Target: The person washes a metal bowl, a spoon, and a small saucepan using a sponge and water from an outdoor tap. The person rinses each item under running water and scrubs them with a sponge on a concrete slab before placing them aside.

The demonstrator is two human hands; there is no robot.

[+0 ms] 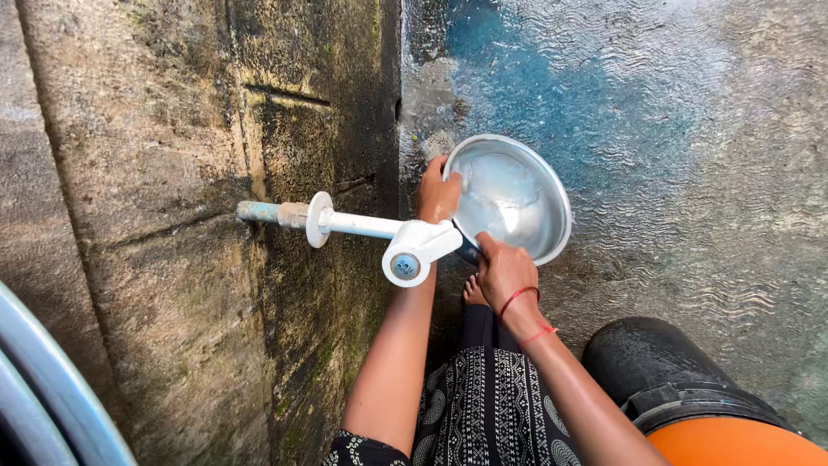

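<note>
Steel bowl [511, 197], centre of frame, held tilted under a white tap [412, 250] that juts from a mossy wall [172, 216]; water inside. Left hand [438, 192], grip closed on the bowl's left rim; right hand [504, 272], red thread at wrist, grip pinching the lower rim. Wet floor [690, 173] upper right; black-and-orange container [690, 397] lower right

Left hand [438, 192] and right hand [504, 272] extended, fingers curled.
</note>
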